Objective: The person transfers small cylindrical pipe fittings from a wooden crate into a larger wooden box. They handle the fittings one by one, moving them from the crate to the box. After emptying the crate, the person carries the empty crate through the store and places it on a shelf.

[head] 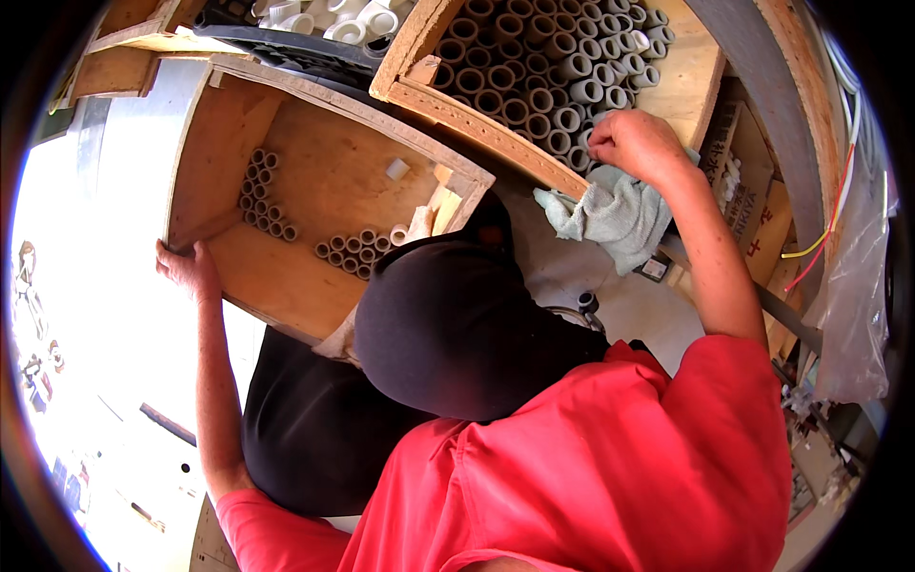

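Note:
My left hand (189, 270) grips the left front corner of a wooden box (300, 275) that is tilted by my knees. Inside it, short plastic pipe pieces (261, 186) are stacked in the left corner and more (354, 252) lie along the near side; one white piece (397, 169) lies apart on the wood. My right hand (636, 143) is at the near right corner of a second wooden box (486, 136), over rows of upright-looking pipe pieces (515, 111). Its fingertips touch the pieces there; whether they hold one is hidden. A grey-green cloth (615, 214) hangs over that corner, under my right wrist.
A black crate (286, 48) of white pipe fittings (350, 28) stands at the top. Cardboard boxes (747, 207) are at the right, near loose coloured wires (833, 225) and a clear plastic bag (854, 322). My knee (443, 329) is against the left box.

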A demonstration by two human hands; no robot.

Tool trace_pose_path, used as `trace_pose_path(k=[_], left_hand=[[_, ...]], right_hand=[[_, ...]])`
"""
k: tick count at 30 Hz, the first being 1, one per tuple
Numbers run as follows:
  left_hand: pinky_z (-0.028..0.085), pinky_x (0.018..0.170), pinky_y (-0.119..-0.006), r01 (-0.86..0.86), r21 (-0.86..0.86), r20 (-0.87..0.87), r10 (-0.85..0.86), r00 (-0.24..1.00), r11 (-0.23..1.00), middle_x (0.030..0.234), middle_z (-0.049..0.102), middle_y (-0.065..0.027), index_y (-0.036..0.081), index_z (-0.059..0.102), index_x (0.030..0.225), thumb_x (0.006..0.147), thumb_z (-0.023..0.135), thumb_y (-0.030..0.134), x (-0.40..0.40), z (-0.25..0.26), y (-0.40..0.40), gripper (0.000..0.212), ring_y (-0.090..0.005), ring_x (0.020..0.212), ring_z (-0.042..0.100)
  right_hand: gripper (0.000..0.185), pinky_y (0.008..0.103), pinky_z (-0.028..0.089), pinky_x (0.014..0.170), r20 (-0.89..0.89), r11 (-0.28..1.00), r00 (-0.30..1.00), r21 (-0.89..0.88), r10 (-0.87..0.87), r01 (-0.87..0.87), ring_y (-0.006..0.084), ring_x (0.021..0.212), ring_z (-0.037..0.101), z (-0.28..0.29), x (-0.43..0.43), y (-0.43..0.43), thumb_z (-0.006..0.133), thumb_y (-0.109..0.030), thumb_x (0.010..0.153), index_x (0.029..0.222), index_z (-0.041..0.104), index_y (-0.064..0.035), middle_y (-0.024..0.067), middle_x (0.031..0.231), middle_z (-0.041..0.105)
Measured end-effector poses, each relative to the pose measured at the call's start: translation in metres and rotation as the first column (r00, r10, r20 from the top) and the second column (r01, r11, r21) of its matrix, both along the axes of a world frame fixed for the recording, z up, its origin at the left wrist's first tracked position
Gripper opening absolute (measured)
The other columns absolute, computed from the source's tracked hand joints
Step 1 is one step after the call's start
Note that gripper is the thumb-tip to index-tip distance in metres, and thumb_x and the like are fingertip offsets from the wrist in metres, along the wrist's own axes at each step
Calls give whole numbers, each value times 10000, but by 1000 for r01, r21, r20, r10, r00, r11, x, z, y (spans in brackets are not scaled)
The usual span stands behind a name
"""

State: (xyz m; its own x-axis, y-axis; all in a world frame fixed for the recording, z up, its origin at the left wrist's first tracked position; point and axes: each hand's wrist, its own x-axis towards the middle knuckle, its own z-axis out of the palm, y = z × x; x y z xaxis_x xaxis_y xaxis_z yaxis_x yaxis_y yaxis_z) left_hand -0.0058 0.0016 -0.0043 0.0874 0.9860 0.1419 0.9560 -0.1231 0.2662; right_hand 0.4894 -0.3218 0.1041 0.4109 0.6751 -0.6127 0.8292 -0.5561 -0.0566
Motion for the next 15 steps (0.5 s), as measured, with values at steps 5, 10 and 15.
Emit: trace_pose_path(k=[5,10,15], left_hand=[[428,938,-420,0,-6,7,0,1000,1000,1298,289,-239,28,256,1364,753,645,188,4,0,-2,741,-373,1162,411],[427,939,-420,-8,-16,9,8,1000,1000,1297,294,-239,24,259,1360,751,649,193,4,1,-2,742,-372,1167,408],[420,945,-425,21,15,-2,-21,1000,1000,1302,290,-239,21,262,1357,749,648,188,2,-2,0,740,-378,1168,404]], right_hand=[[145,347,489,713,4,980,997,185,-81,78,244,794,629,10,19,-8,625,-198,779,885,670,-110,75,861,657],[163,375,482,735,138,958,981,272,-136,94,271,838,623,11,34,-10,577,-168,793,931,649,-122,86,862,657],[186,342,473,720,172,956,975,278,-143,91,241,807,613,-5,37,-13,601,-104,787,973,604,-95,80,843,639]])
